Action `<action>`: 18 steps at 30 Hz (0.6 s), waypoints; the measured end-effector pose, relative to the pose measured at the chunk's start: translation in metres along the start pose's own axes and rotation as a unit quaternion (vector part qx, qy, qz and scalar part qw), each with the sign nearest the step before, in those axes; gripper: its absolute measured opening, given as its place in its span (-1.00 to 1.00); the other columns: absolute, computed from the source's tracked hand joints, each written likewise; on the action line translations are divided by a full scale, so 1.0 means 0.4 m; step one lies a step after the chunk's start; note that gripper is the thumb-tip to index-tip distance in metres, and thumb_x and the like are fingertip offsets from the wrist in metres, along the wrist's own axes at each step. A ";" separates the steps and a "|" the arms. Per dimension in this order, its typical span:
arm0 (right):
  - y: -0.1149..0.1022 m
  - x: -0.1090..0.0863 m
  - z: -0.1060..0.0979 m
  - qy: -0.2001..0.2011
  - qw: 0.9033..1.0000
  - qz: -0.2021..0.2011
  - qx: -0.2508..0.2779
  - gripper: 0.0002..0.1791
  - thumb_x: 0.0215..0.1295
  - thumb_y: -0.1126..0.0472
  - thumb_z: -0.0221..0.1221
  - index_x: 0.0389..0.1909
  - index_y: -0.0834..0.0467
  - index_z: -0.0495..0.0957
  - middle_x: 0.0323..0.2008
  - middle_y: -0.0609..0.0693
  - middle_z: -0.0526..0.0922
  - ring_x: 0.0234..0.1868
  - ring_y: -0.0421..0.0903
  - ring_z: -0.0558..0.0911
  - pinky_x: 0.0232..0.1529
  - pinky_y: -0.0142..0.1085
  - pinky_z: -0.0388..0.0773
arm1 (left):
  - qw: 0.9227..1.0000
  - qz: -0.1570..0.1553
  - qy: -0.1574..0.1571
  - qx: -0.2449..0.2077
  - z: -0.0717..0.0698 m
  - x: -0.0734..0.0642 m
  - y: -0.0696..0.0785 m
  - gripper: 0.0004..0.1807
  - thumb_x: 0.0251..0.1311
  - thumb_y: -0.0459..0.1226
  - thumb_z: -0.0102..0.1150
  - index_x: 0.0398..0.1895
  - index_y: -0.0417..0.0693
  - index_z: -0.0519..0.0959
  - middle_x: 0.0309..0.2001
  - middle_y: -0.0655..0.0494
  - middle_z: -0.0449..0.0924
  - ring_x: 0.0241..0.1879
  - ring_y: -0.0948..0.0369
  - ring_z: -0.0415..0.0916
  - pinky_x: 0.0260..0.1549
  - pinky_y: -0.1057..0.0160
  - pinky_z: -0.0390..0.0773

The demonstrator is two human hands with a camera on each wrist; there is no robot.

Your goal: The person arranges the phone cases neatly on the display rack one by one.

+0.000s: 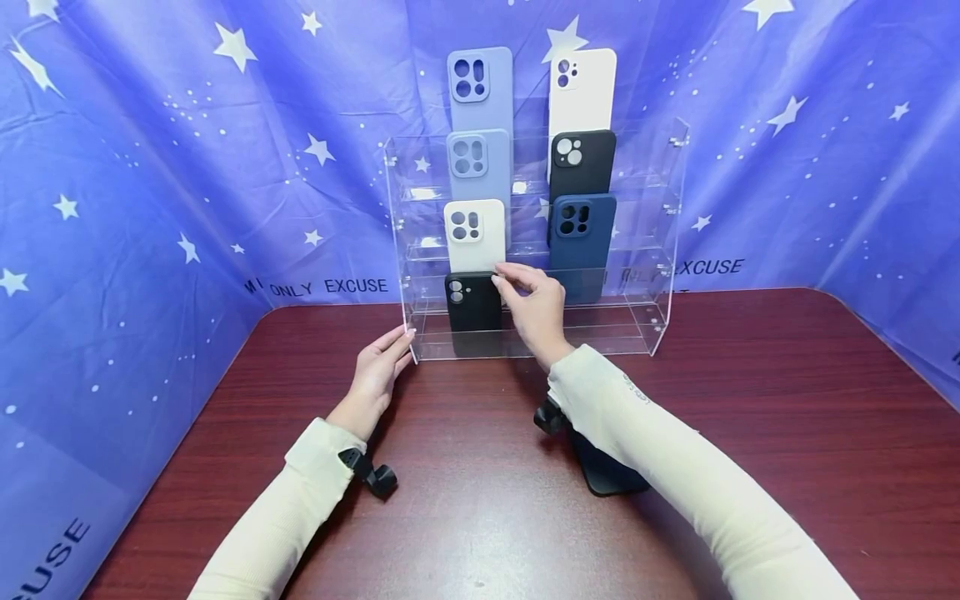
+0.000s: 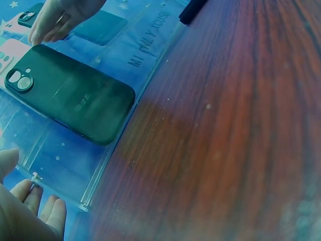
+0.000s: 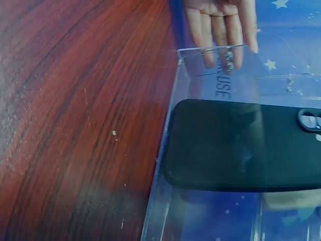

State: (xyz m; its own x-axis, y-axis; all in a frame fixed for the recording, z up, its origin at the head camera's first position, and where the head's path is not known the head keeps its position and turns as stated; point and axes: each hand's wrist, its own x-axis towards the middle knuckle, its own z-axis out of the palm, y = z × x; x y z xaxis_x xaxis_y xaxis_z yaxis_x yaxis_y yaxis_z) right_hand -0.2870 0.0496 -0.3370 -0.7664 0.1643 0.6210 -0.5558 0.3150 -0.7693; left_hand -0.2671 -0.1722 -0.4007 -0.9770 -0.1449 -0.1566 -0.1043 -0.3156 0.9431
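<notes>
A black phone case (image 1: pixel 474 312) leans in the lowest tier of a clear acrylic stand (image 1: pixel 600 342), left column. My right hand (image 1: pixel 536 308) pinches its upper right corner with thumb and fingertips. In the left wrist view those fingertips meet the case (image 2: pixel 72 95) at its corner. My left hand (image 1: pixel 378 371) touches the stand's left side near the bottom, its fingers fairly straight. Through the clear panel in the right wrist view, the left hand (image 3: pixel 220 25) shows extended fingers. Directly behind the black case stands a white case (image 1: pixel 476 246).
Two light-blue cases (image 1: pixel 480 112) stand higher in the left column. The right column holds a white case (image 1: pixel 592 104), a black case (image 1: pixel 588 175) and a dark-blue case (image 1: pixel 583 258). A dark case (image 1: pixel 611 475) lies on the wooden table (image 1: pixel 450 517), partly under my right forearm.
</notes>
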 end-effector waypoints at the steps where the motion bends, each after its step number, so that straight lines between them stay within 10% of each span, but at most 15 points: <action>1: -0.002 0.001 -0.007 -0.003 1.000 0.010 0.009 -0.78 0.12 0.32 0.31 -0.18 0.24 0.69 -0.18 0.10 0.71 -0.11 -0.08 0.62 -0.12 -0.38 0.55 | 1.000 0.000 0.001 -0.003 0.000 0.000 0.001 -0.54 0.26 -0.41 0.10 0.22 -0.35 0.38 -0.07 0.12 0.58 0.16 0.09 0.40 0.18 0.16 0.41; 9: -0.016 -0.001 -0.105 -0.069 0.994 0.071 0.040 -0.70 0.14 0.23 0.32 -0.08 0.20 0.66 -0.11 0.09 0.69 -0.13 -0.16 0.63 -0.24 -0.54 0.51 | 1.000 0.002 -0.003 -0.008 0.003 0.001 -0.002 -0.55 0.27 -0.41 0.08 0.22 -0.36 0.38 -0.14 0.17 0.59 0.19 0.04 0.36 0.20 0.14 0.39; 18: -0.018 -0.037 -0.245 -0.205 0.973 0.088 -0.059 -0.57 0.20 0.03 0.27 0.04 0.14 0.60 -0.05 0.06 0.66 -0.09 -0.17 0.62 -0.12 -0.43 0.54 | 1.000 0.000 -0.008 0.004 -0.003 0.003 0.000 -0.53 0.27 -0.39 0.09 0.24 -0.36 0.36 0.20 -0.11 0.41 0.18 0.11 0.37 0.19 0.18 0.39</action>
State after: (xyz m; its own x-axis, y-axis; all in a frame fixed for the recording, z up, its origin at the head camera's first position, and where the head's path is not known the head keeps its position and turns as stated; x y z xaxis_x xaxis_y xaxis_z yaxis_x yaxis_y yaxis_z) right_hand -0.2400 0.1363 -0.3259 -0.9242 -0.1539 0.3495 -0.3812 0.4245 -0.8213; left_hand -0.2678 -0.1733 -0.4013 -0.9798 -0.1298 -0.1519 -0.1058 -0.3081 0.9455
